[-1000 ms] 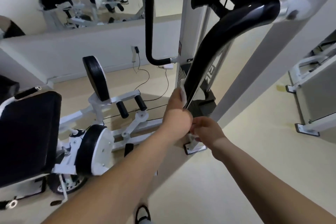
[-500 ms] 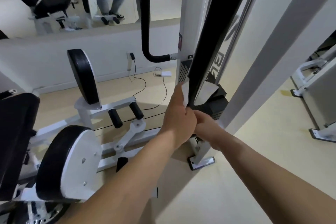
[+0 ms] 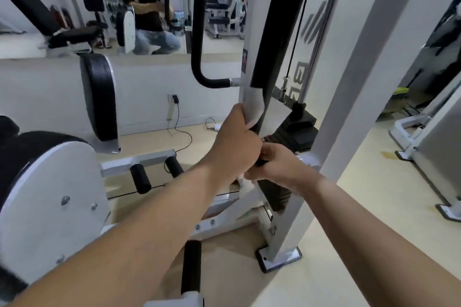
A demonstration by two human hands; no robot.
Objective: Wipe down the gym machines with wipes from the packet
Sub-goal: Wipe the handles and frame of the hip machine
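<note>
The left hand [image 3: 237,139] clamps the soft, limp wipe [image 3: 254,104] round the stiff black bar [image 3: 277,32], the right hand [image 3: 277,167] just below apparently gripping the bar's near end; hold the wipe wrapped flat, as it likely bunches.

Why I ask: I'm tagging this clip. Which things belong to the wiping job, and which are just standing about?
In the job: left hand, holding the wipe round the black padded bar; right hand, gripping the bar's lower end.
Standing about: charger cable on the floor; round pad; foot rollers; weight stack.
</note>
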